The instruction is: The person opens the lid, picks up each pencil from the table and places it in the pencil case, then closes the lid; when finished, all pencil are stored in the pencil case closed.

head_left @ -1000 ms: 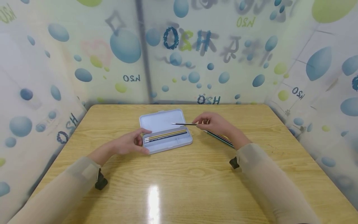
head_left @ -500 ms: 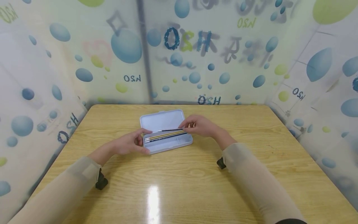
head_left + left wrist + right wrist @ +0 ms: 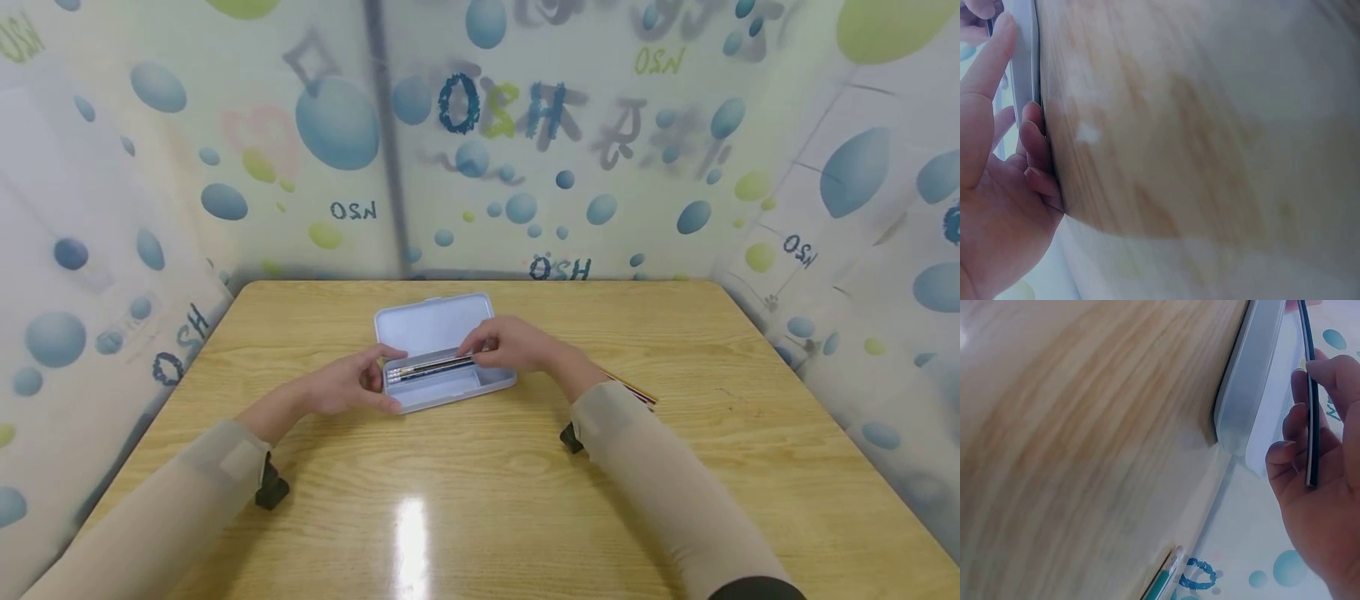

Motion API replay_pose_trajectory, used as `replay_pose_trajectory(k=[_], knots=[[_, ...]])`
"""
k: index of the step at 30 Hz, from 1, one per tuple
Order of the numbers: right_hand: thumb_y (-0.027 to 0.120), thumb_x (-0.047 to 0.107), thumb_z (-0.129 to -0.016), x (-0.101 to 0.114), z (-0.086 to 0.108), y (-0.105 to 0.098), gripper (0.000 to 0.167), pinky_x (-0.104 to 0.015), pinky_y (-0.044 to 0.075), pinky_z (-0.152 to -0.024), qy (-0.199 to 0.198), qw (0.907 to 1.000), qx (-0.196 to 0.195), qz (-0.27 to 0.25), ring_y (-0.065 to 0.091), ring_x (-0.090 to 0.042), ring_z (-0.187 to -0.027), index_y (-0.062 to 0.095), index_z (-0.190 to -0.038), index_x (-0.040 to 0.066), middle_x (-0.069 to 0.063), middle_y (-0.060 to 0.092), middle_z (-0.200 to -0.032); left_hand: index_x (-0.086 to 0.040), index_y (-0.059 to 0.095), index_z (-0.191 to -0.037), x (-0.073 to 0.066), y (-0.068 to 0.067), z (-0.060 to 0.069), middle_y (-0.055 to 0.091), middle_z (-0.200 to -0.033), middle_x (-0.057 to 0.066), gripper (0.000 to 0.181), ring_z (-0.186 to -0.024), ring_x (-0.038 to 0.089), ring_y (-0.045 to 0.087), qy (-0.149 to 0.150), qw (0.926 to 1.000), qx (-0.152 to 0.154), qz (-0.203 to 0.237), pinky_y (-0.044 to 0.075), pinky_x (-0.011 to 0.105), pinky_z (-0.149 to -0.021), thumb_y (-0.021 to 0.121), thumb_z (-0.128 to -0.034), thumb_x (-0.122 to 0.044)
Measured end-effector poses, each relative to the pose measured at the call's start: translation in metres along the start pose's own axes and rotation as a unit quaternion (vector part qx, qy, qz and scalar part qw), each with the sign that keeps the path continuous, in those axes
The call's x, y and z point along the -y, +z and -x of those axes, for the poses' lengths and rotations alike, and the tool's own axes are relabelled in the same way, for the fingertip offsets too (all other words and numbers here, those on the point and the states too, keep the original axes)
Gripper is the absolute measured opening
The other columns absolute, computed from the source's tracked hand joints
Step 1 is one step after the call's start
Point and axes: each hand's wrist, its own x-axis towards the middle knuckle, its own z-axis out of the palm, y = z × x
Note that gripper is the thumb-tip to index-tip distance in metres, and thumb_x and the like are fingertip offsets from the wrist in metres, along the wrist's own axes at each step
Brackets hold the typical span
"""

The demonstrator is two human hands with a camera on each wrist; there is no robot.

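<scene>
Head view: one dark pencil (image 3: 1314,425) in right grip (image 3: 510,343), one case (image 3: 448,393) in left grip (image 3: 345,385).

- Worktop (image 3: 480,483): yellow-brown wood grain, glossy, far corners rounded; a bright streak of reflected light (image 3: 412,546) shows in its nearer part.
- Pencil case (image 3: 442,387): pale blue, open, set slightly askew on the far half, its lid (image 3: 435,323) on the far side.
- Loose pencils (image 3: 637,389): slanting, right of the case, partly hidden in the head view.
</scene>
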Motion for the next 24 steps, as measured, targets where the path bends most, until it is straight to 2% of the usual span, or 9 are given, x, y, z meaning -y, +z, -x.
replay_pose_trajectory(k=[4,13,24], knots=[[0.068,0.011,-0.105,0.002,-0.006,0.003,0.028,-0.03,0.053,-0.09,0.004,1.0,0.007,0.001,0.061,-0.016,-0.099,0.083,-0.126,0.02,-0.001,0.075,-0.118,-0.01,0.044,-0.163,-0.001,0.0,0.0,0.058,-0.105,0.01,0.086,-0.094,0.022,0.054,-0.002,1.0,0.002,0.0,0.047,0.027,-0.081,0.091,-0.0934,-0.03],[0.072,0.014,-0.107,0.002,-0.013,0.009,0.02,-0.034,0.056,-0.104,0.003,0.9999,0.009,0.01,0.068,-0.013,-0.11,0.084,-0.123,0.019,0.001,0.078,-0.123,-0.012,0.043,-0.164,0.001,0.0,-0.001,0.058,-0.106,0.01,0.087,-0.095,0.023,0.054,-0.011,0.9999,0.004,-0.007,0.047,0.028,-0.083,0.091,-0.0936,-0.032],[0.073,0.017,-0.107,0.001,-0.017,0.014,0.017,-0.037,0.056,-0.108,0.025,0.9996,-0.002,-0.012,0.068,-0.014,-0.111,0.084,-0.12,0.021,0.003,0.079,-0.122,-0.013,0.043,-0.164,0.0,0.0,-0.001,0.058,-0.106,0.009,0.088,-0.095,0.022,0.054,-0.01,0.9999,0.005,-0.004,0.046,0.028,-0.082,0.091,-0.0937,-0.033]])
